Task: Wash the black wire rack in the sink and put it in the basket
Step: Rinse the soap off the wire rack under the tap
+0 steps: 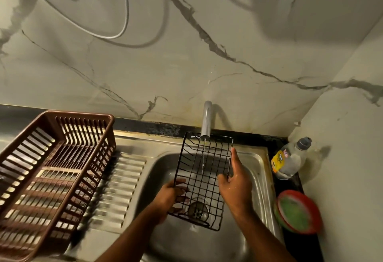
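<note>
Your left hand [170, 194] grips the wet, light, stiff wire rack [202, 179] under the tap [206, 120] over the sink [259, 170], right hand [235, 181] flat-fingered against its 3 o'clock edge; hold the slippery outer frame.

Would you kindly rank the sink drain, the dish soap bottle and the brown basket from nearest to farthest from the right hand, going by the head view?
1. Sink drain: just left of and below the right hand, seen through the black wire rack.
2. Dish soap bottle: on the dark counter to the right.
3. Brown basket: far left, on the drainboard.
</note>
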Motion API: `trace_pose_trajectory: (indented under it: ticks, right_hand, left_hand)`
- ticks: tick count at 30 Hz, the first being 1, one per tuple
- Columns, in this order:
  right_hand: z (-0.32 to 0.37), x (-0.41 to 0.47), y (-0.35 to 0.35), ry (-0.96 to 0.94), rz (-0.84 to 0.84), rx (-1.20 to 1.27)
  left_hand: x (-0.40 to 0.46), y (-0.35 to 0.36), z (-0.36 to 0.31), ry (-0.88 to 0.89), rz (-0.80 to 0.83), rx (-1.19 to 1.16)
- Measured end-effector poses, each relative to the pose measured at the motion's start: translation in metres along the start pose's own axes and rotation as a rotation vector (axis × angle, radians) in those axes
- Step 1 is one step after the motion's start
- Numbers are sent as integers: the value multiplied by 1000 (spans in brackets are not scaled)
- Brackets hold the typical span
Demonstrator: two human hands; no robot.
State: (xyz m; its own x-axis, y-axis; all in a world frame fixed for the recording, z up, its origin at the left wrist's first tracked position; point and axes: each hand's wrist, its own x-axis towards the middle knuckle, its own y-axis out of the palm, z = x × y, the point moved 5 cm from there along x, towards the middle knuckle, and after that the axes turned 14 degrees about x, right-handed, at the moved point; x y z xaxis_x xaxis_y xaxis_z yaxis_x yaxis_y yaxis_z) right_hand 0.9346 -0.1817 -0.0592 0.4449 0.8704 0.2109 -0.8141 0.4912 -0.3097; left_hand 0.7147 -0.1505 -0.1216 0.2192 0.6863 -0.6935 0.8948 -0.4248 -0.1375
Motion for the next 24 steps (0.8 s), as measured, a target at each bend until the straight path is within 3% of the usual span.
trace_pose_trajectory:
  ticks: [7,14,18,24]
  right_hand:
    - [-13,6,-1,52,37,198]
    - [-18,12,16,19,80,251]
    - [-16,10,17,10,115,259]
    - [-17,2,10,79,236,278]
  left_hand:
    - [12,-5,6,139,-198,-153]
    - [10,-21,13,257,-355,-112]
    - [7,-23,12,261,-332,-172]
    - [9,-18,18,118,-178,-279]
